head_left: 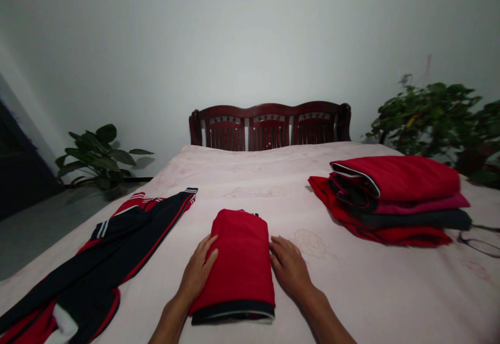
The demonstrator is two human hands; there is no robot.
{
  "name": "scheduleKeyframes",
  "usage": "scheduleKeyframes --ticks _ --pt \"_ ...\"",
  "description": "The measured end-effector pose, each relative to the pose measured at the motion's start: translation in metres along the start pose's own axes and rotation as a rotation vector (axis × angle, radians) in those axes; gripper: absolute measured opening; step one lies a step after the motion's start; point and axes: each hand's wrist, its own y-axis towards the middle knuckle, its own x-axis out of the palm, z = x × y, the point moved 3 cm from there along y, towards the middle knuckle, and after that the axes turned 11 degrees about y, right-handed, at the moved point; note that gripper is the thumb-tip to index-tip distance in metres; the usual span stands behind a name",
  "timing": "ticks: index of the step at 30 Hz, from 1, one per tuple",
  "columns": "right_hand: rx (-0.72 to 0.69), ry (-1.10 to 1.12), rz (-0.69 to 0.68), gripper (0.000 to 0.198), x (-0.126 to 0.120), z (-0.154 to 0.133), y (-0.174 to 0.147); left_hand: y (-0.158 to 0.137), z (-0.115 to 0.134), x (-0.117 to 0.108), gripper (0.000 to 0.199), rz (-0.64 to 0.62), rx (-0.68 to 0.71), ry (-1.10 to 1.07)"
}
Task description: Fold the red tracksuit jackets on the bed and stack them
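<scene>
A folded red garment point(241, 260) with a dark hem lies on the bed in front of me, its kind hidden by the folding. My left hand point(199, 267) rests along its left side, fingers stretched out and touching the cloth. On the opposite side, my right hand point(289, 268) lies with its fingers extended against or just beside the right edge. Neither hand grips anything. To the left, a dark navy and red garment point(128, 245) with white-striped cuffs is spread out unfolded.
A stack of folded clothes point(406, 198), red, magenta and dark, sits on the bed point(250, 177) at right, with eyeglasses point(480, 242) beside it. A dark wooden headboard point(269, 125) stands at the far end. Potted plants flank the bed, a left one point(103, 156) and a right one point(433, 120).
</scene>
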Motion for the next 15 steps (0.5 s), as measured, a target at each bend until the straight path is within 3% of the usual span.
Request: scheduleKeyframes --ticks 15 --pt "-0.008 -0.006 0.005 0.038 0.0004 -0.0004 0.0007 -0.0008 -0.0018 0.0010 0.046 -0.005 -0.005 -0.002"
